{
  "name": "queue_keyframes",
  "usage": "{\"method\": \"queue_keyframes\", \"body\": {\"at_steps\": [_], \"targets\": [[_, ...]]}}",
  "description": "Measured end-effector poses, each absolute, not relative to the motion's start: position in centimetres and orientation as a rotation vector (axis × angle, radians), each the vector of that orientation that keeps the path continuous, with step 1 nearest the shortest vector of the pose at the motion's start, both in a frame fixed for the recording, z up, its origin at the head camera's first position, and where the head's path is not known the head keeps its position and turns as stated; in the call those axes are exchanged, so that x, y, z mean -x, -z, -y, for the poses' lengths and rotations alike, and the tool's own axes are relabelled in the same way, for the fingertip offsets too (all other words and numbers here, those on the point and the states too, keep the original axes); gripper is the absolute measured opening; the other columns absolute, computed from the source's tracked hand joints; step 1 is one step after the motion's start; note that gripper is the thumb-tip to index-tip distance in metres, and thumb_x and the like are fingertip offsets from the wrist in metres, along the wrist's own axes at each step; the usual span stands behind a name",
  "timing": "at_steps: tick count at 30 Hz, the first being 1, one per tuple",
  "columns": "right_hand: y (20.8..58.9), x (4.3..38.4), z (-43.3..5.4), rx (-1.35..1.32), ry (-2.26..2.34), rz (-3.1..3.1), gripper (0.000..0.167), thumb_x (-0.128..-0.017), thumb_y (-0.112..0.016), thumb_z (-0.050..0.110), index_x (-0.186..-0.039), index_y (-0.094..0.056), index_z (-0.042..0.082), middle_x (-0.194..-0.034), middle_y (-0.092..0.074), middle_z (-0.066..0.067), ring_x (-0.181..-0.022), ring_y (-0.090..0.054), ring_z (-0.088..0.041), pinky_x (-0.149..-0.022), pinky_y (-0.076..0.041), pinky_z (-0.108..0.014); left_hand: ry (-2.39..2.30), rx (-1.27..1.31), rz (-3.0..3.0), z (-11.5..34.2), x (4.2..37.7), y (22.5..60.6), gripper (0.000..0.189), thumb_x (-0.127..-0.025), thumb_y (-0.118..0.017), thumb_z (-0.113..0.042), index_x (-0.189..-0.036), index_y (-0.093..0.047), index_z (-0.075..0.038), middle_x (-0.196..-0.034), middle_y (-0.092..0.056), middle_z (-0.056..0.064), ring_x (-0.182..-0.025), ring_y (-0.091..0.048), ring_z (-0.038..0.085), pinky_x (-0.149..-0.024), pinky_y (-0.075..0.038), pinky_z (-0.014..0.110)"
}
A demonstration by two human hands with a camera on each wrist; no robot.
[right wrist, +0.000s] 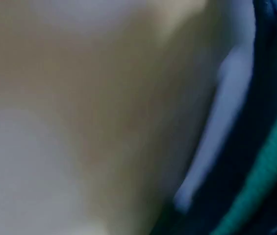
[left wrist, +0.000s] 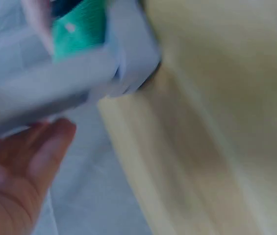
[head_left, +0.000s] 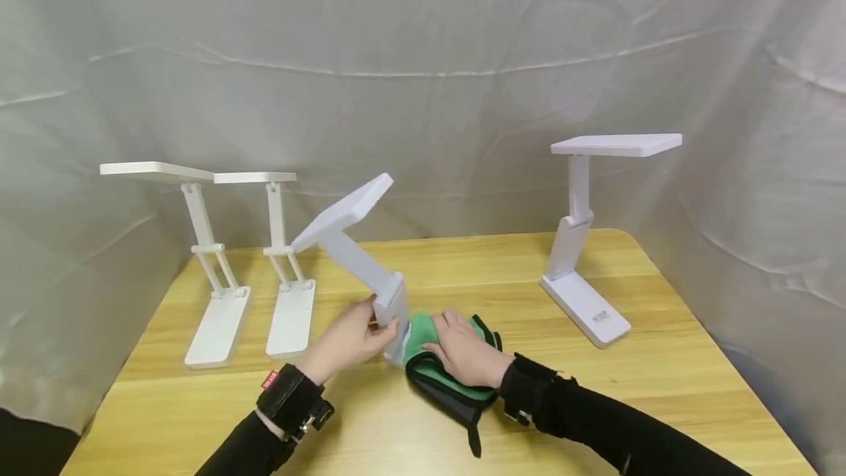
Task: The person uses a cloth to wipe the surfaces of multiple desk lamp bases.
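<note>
A white folding desk lamp (head_left: pixel 360 259) stands at the middle of the table with its head tilted. My left hand (head_left: pixel 353 336) holds its lower arm, thumb on the near side and fingers reaching behind. In the left wrist view the lamp (left wrist: pixel 55 81) crosses above the left hand (left wrist: pixel 18 171). My right hand (head_left: pixel 465 351) grips a green cloth with black edging (head_left: pixel 452 388) and presses it over the lamp's base, which is mostly hidden under it. The right wrist view is blurred, with the cloth (right wrist: pixel 261 181) along its right side beside a pale base edge (right wrist: pixel 221 122).
Two more white desk lamps (head_left: pixel 218 329) (head_left: pixel 291 318) stand unfolded at the left of the wooden table (head_left: pixel 529 417). Another desk lamp (head_left: pixel 584 307) stands at the right, its head high. A grey curtain (head_left: pixel 423 94) hangs behind and along both sides.
</note>
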State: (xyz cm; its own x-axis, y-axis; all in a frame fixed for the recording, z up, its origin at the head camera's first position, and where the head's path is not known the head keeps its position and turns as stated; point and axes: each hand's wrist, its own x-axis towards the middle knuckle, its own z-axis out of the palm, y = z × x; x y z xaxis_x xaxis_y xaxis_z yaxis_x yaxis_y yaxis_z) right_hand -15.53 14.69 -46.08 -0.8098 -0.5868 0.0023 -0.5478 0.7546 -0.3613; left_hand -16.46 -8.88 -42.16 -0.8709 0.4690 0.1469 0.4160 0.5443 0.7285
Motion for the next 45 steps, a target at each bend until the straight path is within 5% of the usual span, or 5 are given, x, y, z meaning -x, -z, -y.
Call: {"method": "queue_keyframes", "body": {"at_steps": [12, 20, 28, 35, 45], "targets": [[45.6, 12.4, -16.4, 1.012, 0.726, -2.707, 0.05, -0.102, -0.058, 0.014, -0.145, -0.046, -0.007, -0.144, -0.057, -0.022, -0.129, -0.06, -0.032, -0.104, -0.054, -0.045, -1.294, -0.517, -2.742, 8.2, 16.4, 44.9, 0.035, -0.093, -0.072, -0.019, -0.122, -0.064, -0.002, -0.112, -0.074, 0.019, -0.101, -0.073, 0.032, -0.084, -0.063, 0.041], [45.3, 15.3, -14.8, 0.941, 0.892, -2.643, 0.05, -0.101, -0.06, 0.016, -0.147, -0.048, 0.001, -0.109, -0.075, -0.011, -0.08, -0.065, -0.004, -0.071, -0.05, -0.019, -1.28, -0.538, -2.711, 8.1, 17.1, 44.9, 0.04, -0.094, -0.071, -0.022, -0.126, -0.061, -0.001, -0.116, -0.072, 0.021, -0.107, -0.071, 0.036, -0.089, -0.062, 0.045], [45.3, 11.4, -18.4, 0.936, 0.859, -2.585, 0.05, -0.1, -0.061, 0.02, -0.142, -0.051, -0.007, -0.136, -0.063, -0.021, -0.086, -0.069, -0.005, -0.086, -0.057, -0.023, -1.288, -0.541, -2.705, 8.0, 17.0, 44.9, 0.041, -0.094, -0.071, -0.02, -0.128, -0.059, -0.002, -0.118, -0.071, 0.021, -0.106, -0.071, 0.036, -0.088, -0.062, 0.045], [45.2, 14.7, -15.4, 0.937, 0.881, -2.643, 0.045, -0.1, -0.061, 0.018, -0.141, -0.055, 0.0, -0.071, -0.06, 0.001, -0.053, -0.04, 0.004, -0.059, -0.042, -0.014, -1.267, -0.576, -2.712, 8.2, 17.2, 44.6, 0.042, -0.094, -0.07, -0.021, -0.13, -0.058, -0.002, -0.118, -0.071, 0.021, -0.108, -0.071, 0.036, -0.088, -0.062, 0.045], [45.1, 11.8, -17.5, 0.995, 0.788, -2.638, 0.052, -0.101, -0.061, 0.019, -0.144, -0.048, -0.007, -0.111, -0.075, -0.014, -0.079, -0.068, -0.004, -0.076, -0.056, -0.021, -1.253, -0.503, -2.741, 8.4, 17.0, 44.6, 0.043, -0.093, -0.071, -0.021, -0.13, -0.059, -0.002, -0.121, -0.07, 0.021, -0.11, -0.07, 0.036, -0.092, -0.06, 0.047]]}}
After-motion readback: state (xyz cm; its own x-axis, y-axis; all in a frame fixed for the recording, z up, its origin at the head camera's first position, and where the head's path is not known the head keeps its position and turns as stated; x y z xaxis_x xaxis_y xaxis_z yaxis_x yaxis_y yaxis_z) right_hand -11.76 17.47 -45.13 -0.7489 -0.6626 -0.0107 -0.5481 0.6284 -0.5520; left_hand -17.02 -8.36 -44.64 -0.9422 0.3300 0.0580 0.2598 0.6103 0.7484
